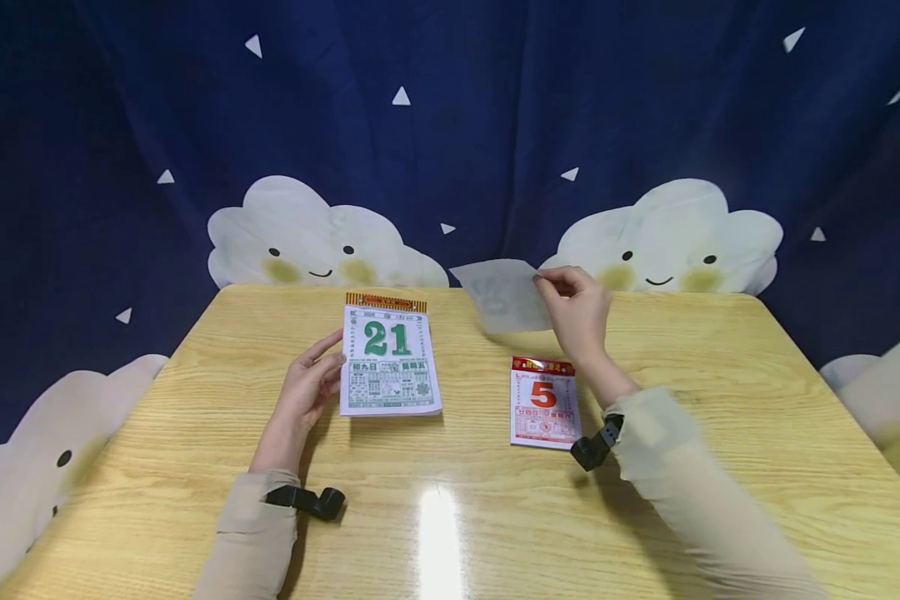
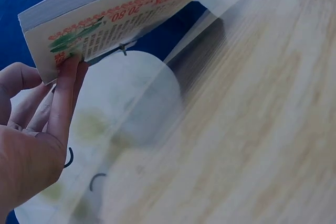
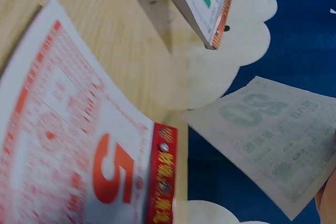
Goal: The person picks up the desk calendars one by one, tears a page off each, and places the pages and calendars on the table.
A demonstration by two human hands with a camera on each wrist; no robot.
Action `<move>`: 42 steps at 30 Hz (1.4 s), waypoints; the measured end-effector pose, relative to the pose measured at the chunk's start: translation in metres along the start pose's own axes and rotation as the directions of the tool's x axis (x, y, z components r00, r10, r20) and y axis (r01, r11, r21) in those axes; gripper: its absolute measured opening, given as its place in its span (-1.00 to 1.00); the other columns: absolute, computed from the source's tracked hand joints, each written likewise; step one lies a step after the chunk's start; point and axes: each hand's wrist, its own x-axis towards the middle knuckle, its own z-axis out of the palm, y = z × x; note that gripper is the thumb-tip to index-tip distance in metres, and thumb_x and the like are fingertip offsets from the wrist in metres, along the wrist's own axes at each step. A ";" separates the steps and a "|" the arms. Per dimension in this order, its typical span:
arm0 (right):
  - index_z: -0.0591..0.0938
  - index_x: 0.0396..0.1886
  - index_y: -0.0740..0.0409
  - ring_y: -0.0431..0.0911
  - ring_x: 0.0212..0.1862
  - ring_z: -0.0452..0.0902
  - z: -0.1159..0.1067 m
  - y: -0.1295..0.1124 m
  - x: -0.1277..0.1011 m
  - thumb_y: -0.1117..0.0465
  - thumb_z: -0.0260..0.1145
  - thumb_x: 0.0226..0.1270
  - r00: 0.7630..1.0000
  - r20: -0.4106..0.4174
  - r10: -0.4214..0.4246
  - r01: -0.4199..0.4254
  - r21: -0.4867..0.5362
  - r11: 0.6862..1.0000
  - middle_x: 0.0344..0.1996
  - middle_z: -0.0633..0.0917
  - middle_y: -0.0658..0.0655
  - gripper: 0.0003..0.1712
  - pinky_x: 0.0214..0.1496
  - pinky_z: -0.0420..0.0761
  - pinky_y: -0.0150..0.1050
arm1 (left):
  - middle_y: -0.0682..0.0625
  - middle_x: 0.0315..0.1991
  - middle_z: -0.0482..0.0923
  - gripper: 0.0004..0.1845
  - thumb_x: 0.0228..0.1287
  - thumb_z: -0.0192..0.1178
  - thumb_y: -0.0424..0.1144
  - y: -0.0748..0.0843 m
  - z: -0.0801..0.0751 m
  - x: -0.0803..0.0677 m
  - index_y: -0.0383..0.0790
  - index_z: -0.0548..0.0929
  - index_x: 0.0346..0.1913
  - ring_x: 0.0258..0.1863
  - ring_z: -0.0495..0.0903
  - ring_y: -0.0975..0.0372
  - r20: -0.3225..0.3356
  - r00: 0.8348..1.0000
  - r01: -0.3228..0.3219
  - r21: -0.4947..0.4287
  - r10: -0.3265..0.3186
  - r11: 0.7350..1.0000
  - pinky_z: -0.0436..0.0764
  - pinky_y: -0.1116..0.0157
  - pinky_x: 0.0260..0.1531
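Nearest, the small red calendar [image 1: 543,402] showing 5 lies flat on the table [image 1: 450,517], just beside the right forearm. Left of it, the left hand [image 1: 307,392] rests against the left edge of the thick green calendar [image 1: 390,360] showing 21 — fingers pressed to its side, apparently steadying the block. Farther back, the right hand [image 1: 579,310] is raised above the table's far edge, wrist bent, fingertips pinching a loose torn-off page [image 1: 504,293] — held clear of both calendars, faintly printed 20.
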 end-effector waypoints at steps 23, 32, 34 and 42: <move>0.72 -0.47 0.05 -0.12 -0.33 0.60 0.035 -0.002 -0.056 0.21 0.34 0.10 0.929 0.368 -0.036 0.131 -0.236 0.963 -0.42 0.68 -0.01 -0.95 -0.27 0.58 -0.21 | 0.10 -0.42 0.67 -0.42 0.20 -0.04 -0.49 -0.002 -0.010 0.001 -0.26 0.25 0.32 -0.52 0.64 0.35 -0.029 0.997 0.077 0.058 -0.075 0.995 0.60 0.48 -0.56; 0.72 -0.46 0.03 -0.12 -0.29 0.62 0.045 -0.003 -0.072 0.21 0.38 0.04 0.855 0.518 -0.016 0.233 -0.356 0.905 -0.40 0.70 -0.03 -0.96 -0.30 0.59 -0.20 | 0.12 -0.43 0.65 -0.42 0.24 0.02 -0.42 0.002 -0.015 0.002 -0.23 0.21 0.34 -0.54 0.59 0.38 0.008 0.993 0.118 0.164 -0.120 0.979 0.60 0.49 -0.54; 0.73 -0.46 0.03 -0.12 -0.29 0.62 0.047 -0.003 -0.075 0.21 0.38 0.03 0.844 0.536 -0.013 0.249 -0.369 0.895 -0.40 0.70 -0.02 -0.96 -0.30 0.59 -0.21 | 0.13 -0.42 0.64 -0.42 0.25 0.03 -0.41 0.004 -0.016 0.003 -0.25 0.20 0.34 -0.53 0.59 0.38 0.023 0.992 0.116 0.187 -0.123 0.975 0.61 0.47 -0.52; 0.73 -0.42 -0.02 -0.18 -0.34 0.59 0.054 -0.006 -0.086 0.16 0.36 0.05 0.794 0.607 0.042 0.276 -0.421 0.864 -0.38 0.70 -0.05 -0.93 -0.46 0.52 -0.29 | 0.08 -0.29 0.53 -0.43 0.22 0.05 -0.40 0.009 -0.021 0.005 -0.29 0.23 0.32 -0.45 0.59 0.37 0.028 0.994 0.086 0.375 -0.104 0.923 0.61 0.45 -0.43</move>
